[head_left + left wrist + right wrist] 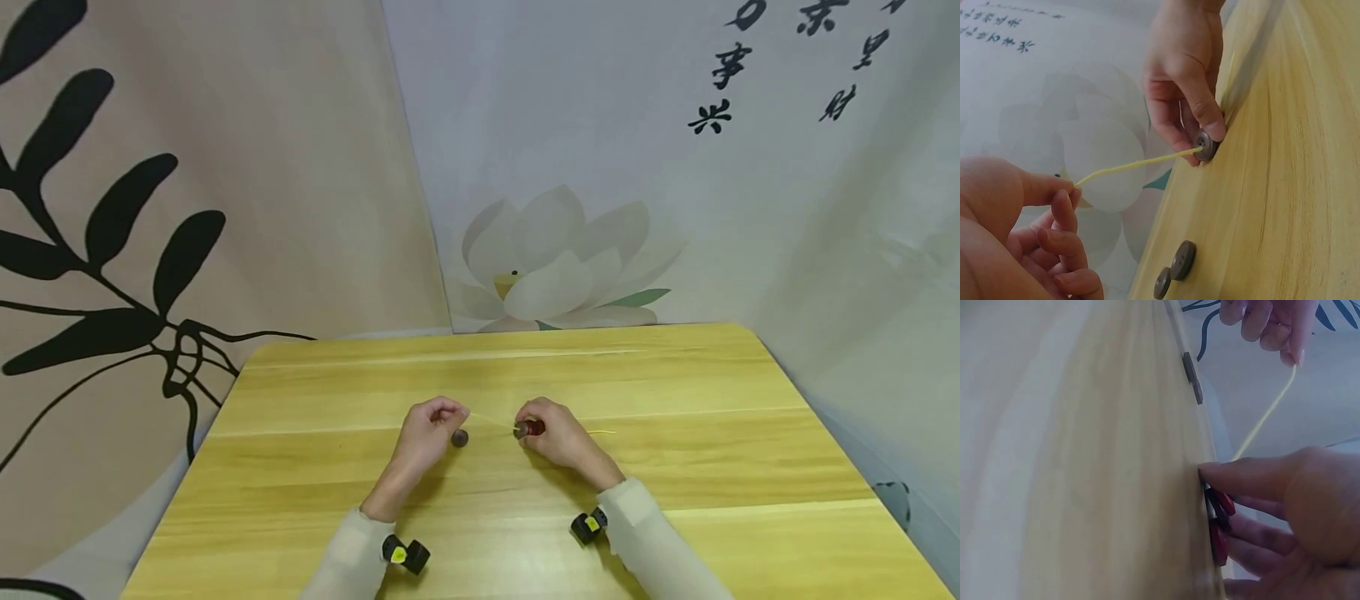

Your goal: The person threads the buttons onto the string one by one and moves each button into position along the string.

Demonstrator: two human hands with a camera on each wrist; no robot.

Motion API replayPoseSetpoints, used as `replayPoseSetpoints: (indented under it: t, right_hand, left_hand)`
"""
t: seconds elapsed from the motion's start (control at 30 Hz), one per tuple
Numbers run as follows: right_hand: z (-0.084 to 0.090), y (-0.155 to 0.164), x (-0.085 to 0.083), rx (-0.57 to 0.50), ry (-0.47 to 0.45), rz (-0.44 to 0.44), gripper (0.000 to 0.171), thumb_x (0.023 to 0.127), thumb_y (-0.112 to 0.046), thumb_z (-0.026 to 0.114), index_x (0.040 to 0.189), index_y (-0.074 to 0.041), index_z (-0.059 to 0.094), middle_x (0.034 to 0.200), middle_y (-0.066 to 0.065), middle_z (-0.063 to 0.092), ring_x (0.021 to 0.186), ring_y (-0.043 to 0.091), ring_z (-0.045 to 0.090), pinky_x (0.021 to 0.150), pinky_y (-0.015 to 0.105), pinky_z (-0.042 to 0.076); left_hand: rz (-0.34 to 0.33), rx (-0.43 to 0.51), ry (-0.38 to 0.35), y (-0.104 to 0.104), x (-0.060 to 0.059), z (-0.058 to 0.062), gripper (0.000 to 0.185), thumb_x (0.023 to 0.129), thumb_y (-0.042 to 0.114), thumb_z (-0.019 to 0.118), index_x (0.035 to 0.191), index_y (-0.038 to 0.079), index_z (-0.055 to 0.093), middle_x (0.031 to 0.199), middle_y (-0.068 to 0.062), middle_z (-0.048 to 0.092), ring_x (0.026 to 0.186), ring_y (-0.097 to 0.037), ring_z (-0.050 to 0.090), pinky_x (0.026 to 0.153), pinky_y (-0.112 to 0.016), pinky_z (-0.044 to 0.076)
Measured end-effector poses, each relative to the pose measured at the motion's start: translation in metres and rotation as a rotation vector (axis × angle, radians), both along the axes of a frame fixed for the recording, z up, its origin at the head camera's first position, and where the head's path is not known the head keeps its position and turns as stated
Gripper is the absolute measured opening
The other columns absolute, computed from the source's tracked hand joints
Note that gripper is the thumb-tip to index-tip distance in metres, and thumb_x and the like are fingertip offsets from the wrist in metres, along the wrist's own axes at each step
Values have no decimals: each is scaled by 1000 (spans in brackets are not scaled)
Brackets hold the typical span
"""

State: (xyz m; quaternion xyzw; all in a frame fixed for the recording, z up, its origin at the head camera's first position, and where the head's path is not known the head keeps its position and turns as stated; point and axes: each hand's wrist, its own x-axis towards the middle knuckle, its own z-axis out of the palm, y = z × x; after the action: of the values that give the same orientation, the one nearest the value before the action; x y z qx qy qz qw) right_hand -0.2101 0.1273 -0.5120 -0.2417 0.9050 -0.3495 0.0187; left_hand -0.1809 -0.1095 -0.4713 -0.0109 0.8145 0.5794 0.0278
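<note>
The yellow thread [491,418] runs nearly level between the hands: the left hand [429,433] pinches its free end, and at 3 o'clock from there the right hand [558,435] grips the threaded grey button [1205,145] against the table [675,392]. The left wrist view shows two loose buttons [1175,267] lying at 6 o'clock, nearer the left hand. Only the right wrist view shows the red buttons [1219,520] stacked under the right fingers.

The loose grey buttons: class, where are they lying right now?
In the head view, the loose grey buttons lie on the wooden table, just beside the left hand, under the yellow thread.
</note>
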Motion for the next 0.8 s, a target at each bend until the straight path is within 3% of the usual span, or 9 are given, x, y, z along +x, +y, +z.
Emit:
replayPoseSetpoints:
  t: [0.8]
  right_hand:
    - [2,-2,3,-8,19,3,29,77,-1,82,103,-5,71,107,9,67,98,25,64,85,40,54]
  left_hand:
    - [-8,13,-14,4,1,0,15,94,16,67,96,1,71,80,-1,60,70,-14,49,61,-23,40]
